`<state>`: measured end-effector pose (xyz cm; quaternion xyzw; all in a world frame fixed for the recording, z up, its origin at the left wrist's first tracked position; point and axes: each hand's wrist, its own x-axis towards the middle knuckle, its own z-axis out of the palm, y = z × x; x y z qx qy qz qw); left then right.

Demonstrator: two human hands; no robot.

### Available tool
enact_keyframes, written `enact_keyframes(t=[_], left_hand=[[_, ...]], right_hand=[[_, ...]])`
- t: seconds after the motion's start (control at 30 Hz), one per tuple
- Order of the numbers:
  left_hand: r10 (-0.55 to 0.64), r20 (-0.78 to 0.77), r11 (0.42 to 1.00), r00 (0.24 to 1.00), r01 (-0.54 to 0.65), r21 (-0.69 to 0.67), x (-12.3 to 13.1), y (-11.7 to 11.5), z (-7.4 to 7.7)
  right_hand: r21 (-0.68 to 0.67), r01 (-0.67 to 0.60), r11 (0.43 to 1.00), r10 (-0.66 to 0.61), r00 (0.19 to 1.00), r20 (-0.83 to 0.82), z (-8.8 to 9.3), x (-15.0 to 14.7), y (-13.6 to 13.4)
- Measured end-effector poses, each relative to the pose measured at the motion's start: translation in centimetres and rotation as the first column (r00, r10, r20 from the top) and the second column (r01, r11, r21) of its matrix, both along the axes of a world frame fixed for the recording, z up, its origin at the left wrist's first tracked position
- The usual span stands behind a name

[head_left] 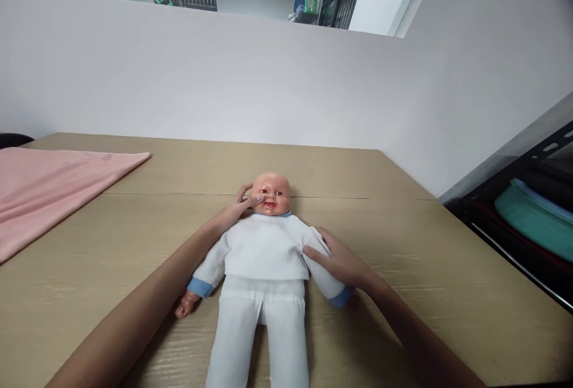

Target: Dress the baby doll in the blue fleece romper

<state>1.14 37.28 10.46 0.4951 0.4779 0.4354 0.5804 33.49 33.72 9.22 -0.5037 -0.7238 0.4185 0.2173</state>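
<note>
A baby doll [268,248] lies on its back with its head toward the far side, dressed in a white top with blue cuffs and white trousers. Its lower legs run out of view at the bottom. My left hand [244,202] cups the side of the doll's head, thumb across the cheek and the other fingers partly hidden behind it. On the other side, my right hand [338,256] is closed around the doll's sleeved upper arm, with the thumb on top near the chest. The doll's hand on that side is mostly hidden by my wrist.
The doll rests on a brown table [147,215]. A pink cloth [49,191] lies at the left. Beyond the table stands a white partition wall [201,77]. At the right, a black metal rack [501,185] holds folded green fabric [532,215].
</note>
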Motion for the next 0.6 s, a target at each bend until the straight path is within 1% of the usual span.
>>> enact_keyframes(t=[0.07,0.13,0.2,0.23,0.27,0.3,0.33,0.37,0.4,0.43,0.47,0.53,0.6], left_hand=[[-0.007,-0.004,1.000,1.000,0.007,-0.024,-0.2,1.0,0.0],[0.001,-0.046,1.000,0.999,-0.001,-0.017,-0.3,1.9,0.0],[0.013,-0.108,1.000,0.994,-0.013,0.004,-0.3,2.9,-0.1],[0.016,-0.139,1.000,0.990,-0.015,0.005,-0.2,3.4,-0.1],[0.018,-0.167,1.000,0.986,-0.018,0.005,-0.1,3.9,-0.2],[0.022,-0.190,1.000,0.982,-0.022,0.007,0.0,4.4,-0.2],[0.027,-0.211,1.000,0.977,-0.026,0.010,0.1,4.8,-0.2],[0.034,-0.232,0.999,0.972,-0.031,0.016,0.1,5.1,-0.2],[0.041,-0.254,0.999,0.966,-0.036,0.022,0.1,5.4,-0.1],[0.047,-0.272,0.999,0.961,-0.041,0.026,0.1,5.6,-0.1],[0.051,-0.285,0.999,0.957,-0.045,0.027,-0.1,5.7,0.0],[0.043,-0.311,0.999,0.950,-0.038,0.023,-0.5,5.8,0.1],[0.022,-0.356,1.000,0.934,-0.013,0.027,-1.1,5.6,0.3]], right_hand=[[0.064,0.026,0.998,-0.029,0.999,0.039,-0.3,0.3,0.3],[0.124,0.025,0.992,-0.035,0.996,0.080,-0.6,0.5,0.5],[0.235,0.045,0.971,-0.076,0.989,0.126,-0.8,0.7,0.5],[0.330,0.064,0.942,-0.117,0.983,0.142,-0.8,0.7,0.4],[0.442,0.080,0.894,-0.161,0.976,0.149,-0.8,0.7,0.2],[0.557,0.083,0.827,-0.194,0.970,0.144,-0.8,0.6,-0.1],[0.654,0.068,0.754,-0.202,0.970,0.133,-0.6,0.5,-0.5],[0.721,0.038,0.692,-0.183,0.975,0.124,-0.5,0.3,-1.0],[0.753,0.002,0.658,-0.143,0.982,0.122,-0.4,0.0,-1.7],[0.755,-0.038,0.654,-0.087,0.988,0.125,-0.3,-0.3,-2.4],[0.733,-0.076,0.676,-0.031,0.991,0.131,-0.2,-0.8,-3.1],[0.636,-0.125,0.761,0.041,0.989,0.145,-0.4,-1.7,-4.5],[0.508,-0.125,0.852,0.056,0.987,0.149,-0.8,-2.4,-5.5]])
